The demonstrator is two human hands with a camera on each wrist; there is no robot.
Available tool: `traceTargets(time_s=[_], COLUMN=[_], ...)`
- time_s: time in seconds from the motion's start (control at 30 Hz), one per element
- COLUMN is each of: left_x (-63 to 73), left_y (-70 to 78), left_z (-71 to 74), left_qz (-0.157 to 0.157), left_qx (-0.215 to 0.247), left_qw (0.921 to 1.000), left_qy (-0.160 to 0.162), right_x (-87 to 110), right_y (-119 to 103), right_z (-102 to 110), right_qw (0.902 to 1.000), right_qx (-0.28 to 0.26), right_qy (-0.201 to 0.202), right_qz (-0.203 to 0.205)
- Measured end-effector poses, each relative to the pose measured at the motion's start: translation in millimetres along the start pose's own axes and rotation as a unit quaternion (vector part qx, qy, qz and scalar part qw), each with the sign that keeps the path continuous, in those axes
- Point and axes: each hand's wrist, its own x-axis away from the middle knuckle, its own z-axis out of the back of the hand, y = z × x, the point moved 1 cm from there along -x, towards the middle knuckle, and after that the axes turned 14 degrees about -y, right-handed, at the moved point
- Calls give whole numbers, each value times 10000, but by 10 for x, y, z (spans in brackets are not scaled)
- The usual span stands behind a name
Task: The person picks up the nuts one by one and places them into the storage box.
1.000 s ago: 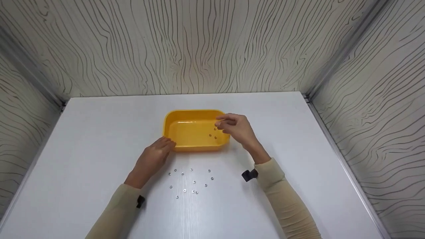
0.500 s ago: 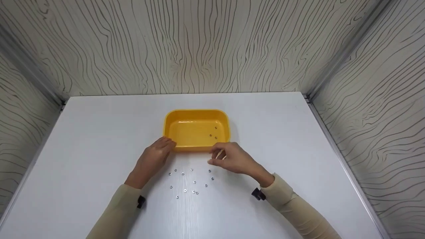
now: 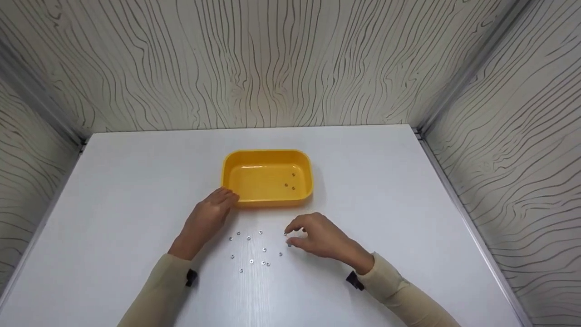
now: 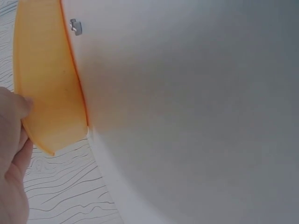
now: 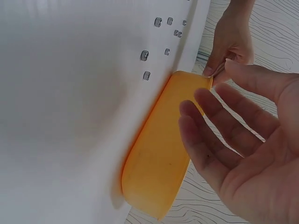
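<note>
A person's two bare hands work over a smooth white desk (image 3: 363, 181), seen from above. A shallow, rectangular, yellow plastic tray (image 3: 268, 203) with rounded corners sits about midway between the desk's left and right edges, its long side running along the desk's far edge, a little in from it. The left hand (image 3: 204, 220) grips the tray's near left corner, thumb and fingers pinching the rim from both sides. Inside the tray, three small silver metal nuts (image 3: 286, 185) lie on the floor towards the right end. Thirteen similar loose nuts (image 3: 264, 250) are scattered on the desk in front of the tray's near side, spaced apart except for two that lie just beside each other towards the near edge of the group. The right hand (image 3: 322, 238) is low over the right side of this scatter, its thumb and index finger spread apart; the right wrist view shows nothing between them. One nut shows by the index fingertip and another by the thumb tip, though whether either is touched cannot be told. Both arms wear beige sleeves (image 3: 159, 286), each with a small black device (image 3: 354, 280) at the wrist. Pale panels (image 3: 272, 59) with dark wood-grain lines rise beyond the desk's far edge and along its sides, with grey metal strips (image 3: 472, 68) at the corners.
</note>
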Motion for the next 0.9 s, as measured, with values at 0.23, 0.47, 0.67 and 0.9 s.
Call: traceTargets(time_s=[0.23,0.47,0.67,0.9], left_x=[0,14,25,14], left_y=[2,3,9,20], left_z=[13,-4,2,9], left_qz=[28,-70,15,146], left_qx=[-57,-123,-69,-33], left_qw=[10000,9998,9999,9998], left_qy=[-68,155,93,-110], right_x=[51,15,-74,-140], right_y=[82,85,50,35], right_z=[-48,-125,-253,-380], right_qw=[9997,9907,9660,9424], right_qx=[-29,1190,2428,3255], right_qy=[-180,-434,-466,-239], right_qz=[154,506,750,733])
